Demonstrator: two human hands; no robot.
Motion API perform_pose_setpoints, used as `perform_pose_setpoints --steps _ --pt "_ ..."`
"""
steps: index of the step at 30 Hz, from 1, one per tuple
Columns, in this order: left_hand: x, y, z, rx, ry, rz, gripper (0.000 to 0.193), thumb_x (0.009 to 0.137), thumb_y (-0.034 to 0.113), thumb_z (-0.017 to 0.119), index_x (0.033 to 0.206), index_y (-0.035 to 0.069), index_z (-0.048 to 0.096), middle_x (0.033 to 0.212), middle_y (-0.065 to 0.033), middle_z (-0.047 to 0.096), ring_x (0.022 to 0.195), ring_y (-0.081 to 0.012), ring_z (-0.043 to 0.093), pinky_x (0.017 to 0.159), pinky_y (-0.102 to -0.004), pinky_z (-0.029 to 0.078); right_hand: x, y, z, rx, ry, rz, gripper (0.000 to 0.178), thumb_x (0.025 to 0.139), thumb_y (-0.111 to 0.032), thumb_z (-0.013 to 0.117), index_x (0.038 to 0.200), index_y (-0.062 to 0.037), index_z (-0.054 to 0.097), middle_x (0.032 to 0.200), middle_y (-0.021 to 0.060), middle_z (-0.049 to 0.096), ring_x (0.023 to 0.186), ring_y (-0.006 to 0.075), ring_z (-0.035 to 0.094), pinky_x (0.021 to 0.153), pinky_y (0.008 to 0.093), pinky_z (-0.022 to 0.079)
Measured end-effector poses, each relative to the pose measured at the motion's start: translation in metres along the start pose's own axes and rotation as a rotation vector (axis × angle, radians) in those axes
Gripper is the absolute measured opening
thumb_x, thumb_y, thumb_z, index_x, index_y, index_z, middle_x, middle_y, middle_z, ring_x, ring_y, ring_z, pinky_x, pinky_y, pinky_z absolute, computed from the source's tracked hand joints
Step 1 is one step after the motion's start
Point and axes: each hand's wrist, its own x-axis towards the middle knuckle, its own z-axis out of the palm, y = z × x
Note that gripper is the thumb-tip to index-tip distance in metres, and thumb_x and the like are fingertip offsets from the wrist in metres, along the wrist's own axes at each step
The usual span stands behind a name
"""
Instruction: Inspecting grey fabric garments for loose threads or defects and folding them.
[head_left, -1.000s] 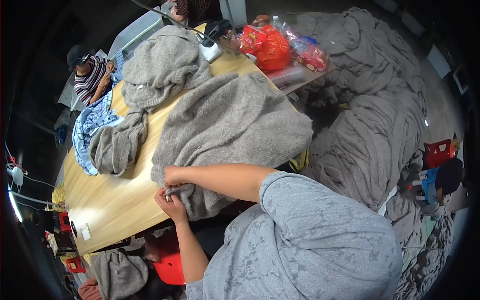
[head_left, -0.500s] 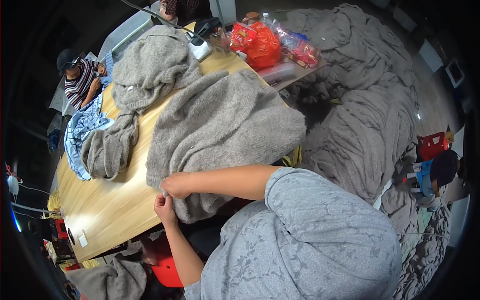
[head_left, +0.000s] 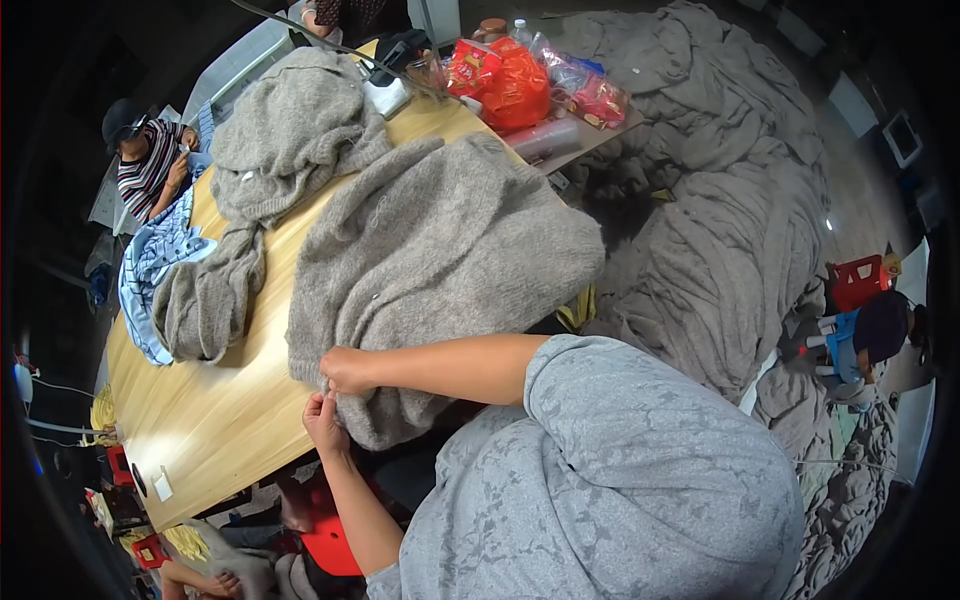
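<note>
A grey-brown knitted sweater [head_left: 450, 250] is spread in folds over the near edge of the wooden table, part of it hanging down toward my lap. At its lower left corner, my right hand [head_left: 350, 370] is closed on the ribbed edge. Just below it, my left hand [head_left: 325, 422] pinches the same edge between thumb and fingertips. The two hands nearly touch. What exactly lies between the fingertips is too small to make out.
More grey knitwear [head_left: 290, 130] is heaped on the table [head_left: 200, 440], beside a blue checked shirt [head_left: 155, 270]. Red plastic bags [head_left: 515, 90] stand at the far end. A large pile of grey knits [head_left: 720, 230] lies to the right. Co-workers [head_left: 155, 165] sit around.
My hands stay at the sweater's corner, almost unmoved. The whole view has shifted slightly. At lower left, another person's hand and arm now show beside a grey knit.
</note>
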Motion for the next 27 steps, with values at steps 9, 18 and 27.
perform_pose_setpoints --steps 9,18,27 --pt "0.001 -0.005 -0.001 -0.101 -0.113 -0.022 0.004 0.083 0.001 0.056 0.086 0.002 0.053 0.079 -0.0029 0.059 0.067 -0.0067 0.053 0.061 -0.0200 0.043 0.006 0.017 0.006 0.325 -0.024 0.291 0.011 0.064 -0.010 0.057 0.062 -0.0008 0.061 0.060 0.0187 0.058 0.058 0.0299 0.058 0.055 0.0381 0.044" --pt "0.001 0.007 0.009 -0.155 0.002 -0.182 0.030 0.081 -0.002 0.052 0.110 0.000 0.047 0.097 -0.0103 0.057 0.089 -0.0144 0.055 0.074 -0.0263 0.045 0.001 0.016 -0.011 0.438 -0.207 0.266 0.019 0.064 -0.020 0.069 0.063 -0.0045 0.059 0.056 0.0017 0.054 0.054 0.0089 0.048 0.050 0.0269 0.039" --pt "-0.004 0.017 -0.005 -0.208 0.131 0.045 0.023 0.080 -0.007 0.052 0.100 0.004 0.049 0.088 -0.0060 0.057 0.082 -0.0128 0.055 0.076 -0.0240 0.045 -0.078 -0.030 -0.064 -0.257 -0.108 -0.132 0.021 0.075 -0.023 0.062 0.073 -0.0042 0.053 0.070 0.0137 0.059 0.069 0.0316 0.056 0.071 0.0414 0.038"
